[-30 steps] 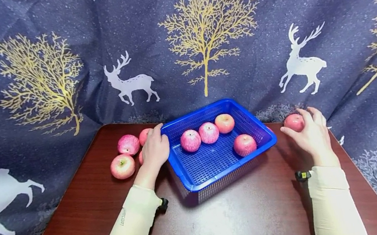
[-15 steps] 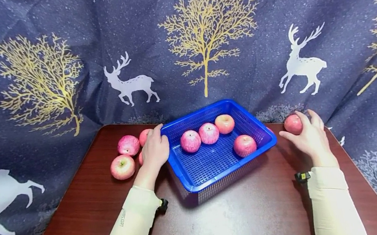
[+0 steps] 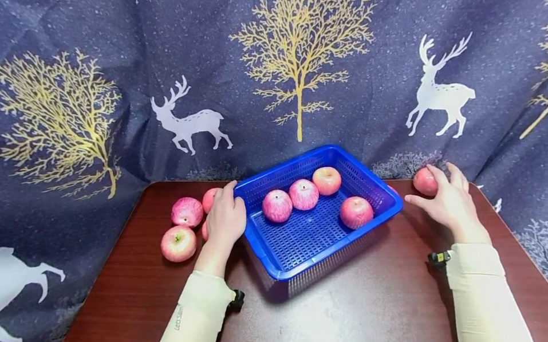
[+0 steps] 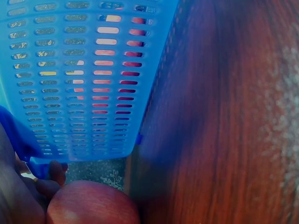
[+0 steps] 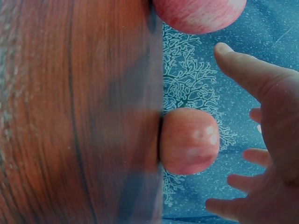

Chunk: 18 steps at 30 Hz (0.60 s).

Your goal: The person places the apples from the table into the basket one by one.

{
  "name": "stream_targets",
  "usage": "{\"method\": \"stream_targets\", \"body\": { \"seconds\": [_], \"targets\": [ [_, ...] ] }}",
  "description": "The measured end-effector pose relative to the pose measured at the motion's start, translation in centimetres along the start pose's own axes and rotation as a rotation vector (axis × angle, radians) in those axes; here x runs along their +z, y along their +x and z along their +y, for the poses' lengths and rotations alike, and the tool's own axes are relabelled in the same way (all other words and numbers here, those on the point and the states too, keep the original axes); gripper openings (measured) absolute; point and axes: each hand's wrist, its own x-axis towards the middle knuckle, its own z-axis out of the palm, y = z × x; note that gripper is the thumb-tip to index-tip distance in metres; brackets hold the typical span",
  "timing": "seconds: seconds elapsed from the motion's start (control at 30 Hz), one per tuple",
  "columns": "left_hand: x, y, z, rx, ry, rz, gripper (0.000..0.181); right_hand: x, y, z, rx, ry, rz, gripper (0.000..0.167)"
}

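Note:
A blue perforated plastic basket (image 3: 297, 269) stands on the table with several red apples in it, one of them an apple (image 3: 355, 212) near its right end. My left hand (image 3: 225, 216) holds the basket's left rim at the far corner; in the left wrist view its fingertips (image 4: 58, 171) curl at the rim. At the table's far right, my right hand (image 3: 451, 199) hovers over a red apple (image 3: 424, 182) with thumb and fingers spread. The right wrist view shows a gap between that hand and the apple (image 5: 189, 141).
Left of the basket lie several more apples, including a striped apple (image 3: 178, 243), partly hidden by the left hand. Another apple (image 5: 201, 14) sits beyond the basket's right end. A dark cloth (image 3: 260, 69) with deer and trees hangs behind the brown table (image 3: 377, 319).
My right hand has shifted slightly left and back from over the right apple, and that apple has moved slightly left. The left hand and basket stay in place.

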Motion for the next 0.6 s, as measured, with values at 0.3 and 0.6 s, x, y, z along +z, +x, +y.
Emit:
{"method": "stream_targets", "body": {
  "seconds": [0.3,0.6],
  "targets": [
    [0.04,0.00,-0.06,0.001,0.004,0.000,0.057,0.34,-0.03,0.46,0.003,-0.011,-0.047,0.107],
    [0.05,-0.02,0.02,0.002,0.004,-0.001,0.056,0.53,-0.01,0.59,0.004,-0.020,-0.070,0.104]
  ]
}}
